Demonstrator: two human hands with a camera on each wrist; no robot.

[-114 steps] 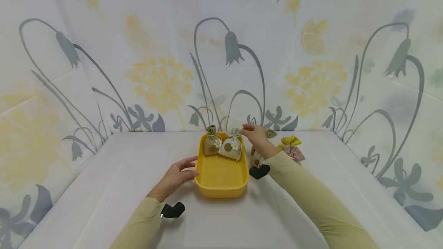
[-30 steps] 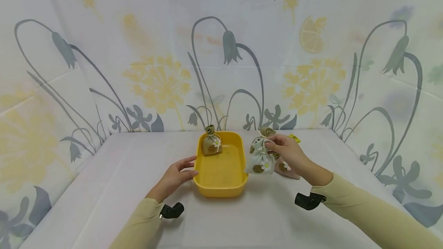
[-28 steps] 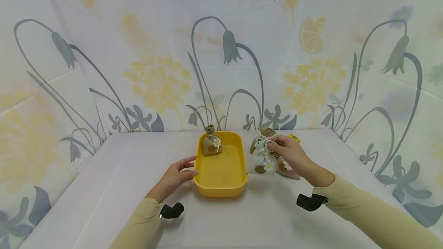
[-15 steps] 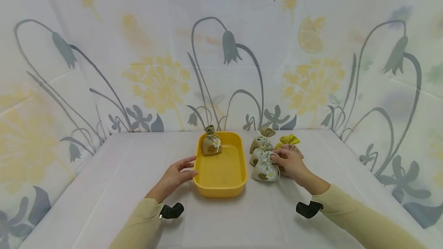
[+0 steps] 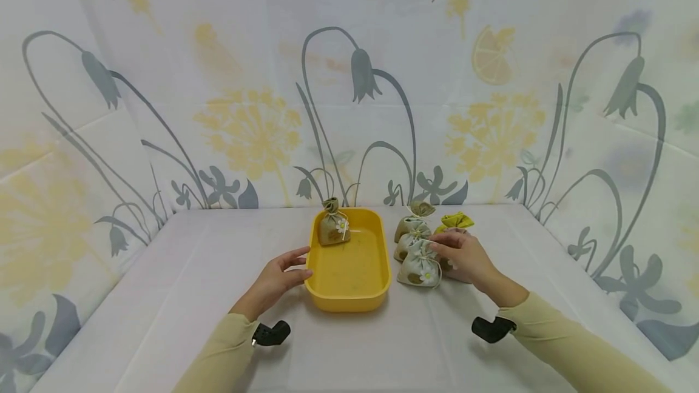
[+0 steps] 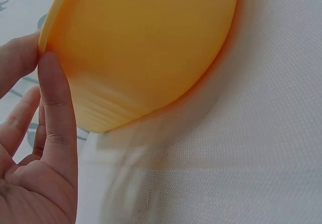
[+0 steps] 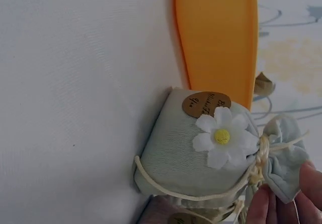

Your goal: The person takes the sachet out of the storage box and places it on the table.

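Observation:
The left hand (image 5: 280,278) rests its thumb and fingertips against the left rim of a yellow plastic bin (image 5: 349,305); in the left wrist view the thumb (image 6: 56,103) lies along the outer wall. Right of the bin, the right hand (image 5: 466,259) is at the gathered top of a pale drawstring pouch (image 5: 417,268), which stands on the table. Its fingers look loosened, with the thumb (image 7: 312,186) beside the ruffle. The pouch has a white flower (image 7: 221,137) and a brown oval tag (image 7: 205,104). A tan pouch (image 5: 332,230) sits at the bin's back left.
Behind the pale pouch stand another pale pouch (image 5: 404,246) and a tan pouch (image 5: 405,227). A yellow pouch (image 5: 456,221) and a pink pouch (image 5: 461,275), partly hidden by the right hand, are to their right. A patterned cloth (image 5: 262,138) hangs behind the white table (image 5: 229,241).
The pale pouch has left the bin and now stands on the table in front of the other pouches. The right hand carried it rightward, lowered it and loosened its fingers. The left hand stayed put.

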